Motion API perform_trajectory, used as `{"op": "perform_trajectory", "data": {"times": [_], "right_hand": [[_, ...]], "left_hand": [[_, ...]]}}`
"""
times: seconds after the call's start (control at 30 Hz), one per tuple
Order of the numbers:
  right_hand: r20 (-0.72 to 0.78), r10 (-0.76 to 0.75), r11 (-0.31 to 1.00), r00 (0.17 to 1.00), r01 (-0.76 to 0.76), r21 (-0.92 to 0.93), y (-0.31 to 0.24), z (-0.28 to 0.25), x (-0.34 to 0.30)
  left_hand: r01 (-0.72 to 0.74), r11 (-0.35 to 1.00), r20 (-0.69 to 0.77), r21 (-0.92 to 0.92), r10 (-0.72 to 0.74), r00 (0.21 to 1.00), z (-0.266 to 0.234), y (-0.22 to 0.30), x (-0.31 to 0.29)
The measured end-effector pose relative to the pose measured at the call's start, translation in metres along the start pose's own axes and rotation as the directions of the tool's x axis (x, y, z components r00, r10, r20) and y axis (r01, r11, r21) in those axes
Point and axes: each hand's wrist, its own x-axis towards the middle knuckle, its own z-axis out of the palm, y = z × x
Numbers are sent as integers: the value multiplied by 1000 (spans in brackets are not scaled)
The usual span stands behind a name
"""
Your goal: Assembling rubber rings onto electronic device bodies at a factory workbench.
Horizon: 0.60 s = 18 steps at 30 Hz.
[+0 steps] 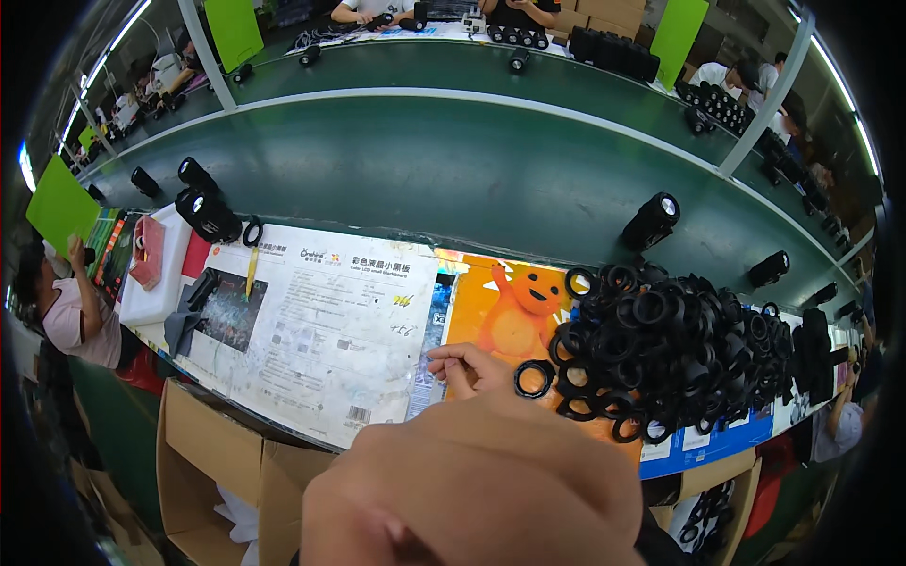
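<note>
Close to the camera, my left hand (500,472) is large and blurred. Its fingers look closed, and whatever they may hold is hidden. Beyond it, my right hand (477,371) hovers over the edge between a white printed board and an orange printed board. The fingers of that hand point left, loosely bent, with index finger and thumb apart and nothing visible between them. Just right of it lies a single black ring (534,379). A large heap of black rings (661,344) covers the right part of the work surface.
A yellow-handled tool (252,269) lies on the white board (321,349). Black cylindrical devices (651,222) stand along the green conveyor (425,160). Cardboard boxes (212,443) sit below the front edge. Other people work across the line and at both sides.
</note>
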Motion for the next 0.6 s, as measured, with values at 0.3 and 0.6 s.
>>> {"op": "perform_trajectory", "data": {"times": [0.3, 0.6], "right_hand": [[19, 18, 1000, 1000, -18, -1, 12, 3, -4], [105, -45, 998, 993, 48, -31, -8, 5, -1]], "left_hand": [[-78, 993, 28, 88, 75, 997, 5, -14, 19], [-142, 977, 21, 159, 141, 990, -65, 44, 13]]}}
